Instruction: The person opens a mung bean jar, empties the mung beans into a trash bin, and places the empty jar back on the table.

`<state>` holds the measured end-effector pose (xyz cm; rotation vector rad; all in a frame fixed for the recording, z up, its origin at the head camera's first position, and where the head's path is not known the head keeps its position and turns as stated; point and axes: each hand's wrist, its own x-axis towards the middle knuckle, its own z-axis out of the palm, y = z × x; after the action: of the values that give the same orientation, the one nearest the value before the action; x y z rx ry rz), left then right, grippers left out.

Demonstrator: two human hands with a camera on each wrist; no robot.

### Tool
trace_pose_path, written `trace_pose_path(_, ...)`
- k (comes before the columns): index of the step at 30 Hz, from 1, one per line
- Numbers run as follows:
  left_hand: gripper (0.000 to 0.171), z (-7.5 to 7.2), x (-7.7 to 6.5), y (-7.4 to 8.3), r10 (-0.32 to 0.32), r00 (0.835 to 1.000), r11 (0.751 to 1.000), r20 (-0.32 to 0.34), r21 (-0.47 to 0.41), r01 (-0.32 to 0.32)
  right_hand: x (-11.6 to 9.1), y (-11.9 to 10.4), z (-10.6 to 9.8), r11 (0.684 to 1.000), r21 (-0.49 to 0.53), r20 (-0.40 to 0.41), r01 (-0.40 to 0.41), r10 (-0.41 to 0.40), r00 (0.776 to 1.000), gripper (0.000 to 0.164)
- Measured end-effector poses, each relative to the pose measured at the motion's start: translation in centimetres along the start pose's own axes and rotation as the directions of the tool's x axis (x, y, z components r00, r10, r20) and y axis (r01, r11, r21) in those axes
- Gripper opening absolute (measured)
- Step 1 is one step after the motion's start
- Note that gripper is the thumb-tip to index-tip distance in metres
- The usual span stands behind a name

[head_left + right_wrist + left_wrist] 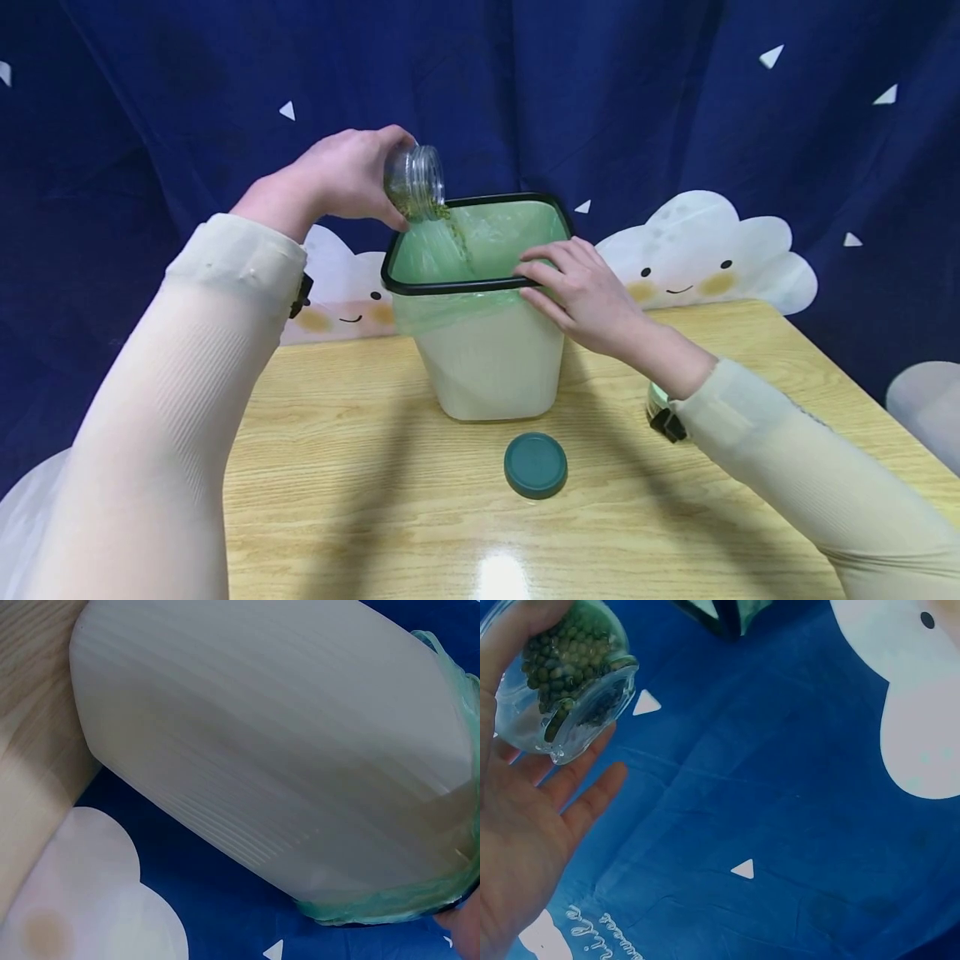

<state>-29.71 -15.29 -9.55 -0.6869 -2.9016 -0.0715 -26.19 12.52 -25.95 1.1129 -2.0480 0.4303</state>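
My left hand grips a clear glass jar, tipped on its side above the left part of a white trash bin. Small green mung beans fill part of the jar, as the left wrist view shows. Some of them spill from its mouth in a thin stream into the bin. A pale green bag lines the bin, folded over outside under the black rim. On the right, my right hand holds that rim, fingers over the edge and thumb outside. The right wrist view shows mostly the bin's side.
A dark green round lid lies on the wooden table in front of the bin. Partly hidden behind my right wrist is a glass container with a light green top. A dark blue curtain with cloud shapes hangs behind.
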Motion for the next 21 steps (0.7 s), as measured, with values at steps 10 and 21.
trace_pose_path(10, 0.095, -0.49, 0.02, 0.31, -0.005, 1.000, 1.000, -0.001, 0.006, 0.005, -0.02, 0.12, -0.05, 1.000, 0.003, 0.003, -0.004, 0.004, 1.000, 0.021)
trace_pose_path(21, 0.096, -0.46, -0.02, 0.22, -0.005, 0.999, 1.000, -0.032, 0.002, 0.005, -0.11, 0.03, -0.07, 1.000, 0.000, 0.003, -0.003, 0.003, 1.000, 0.021)
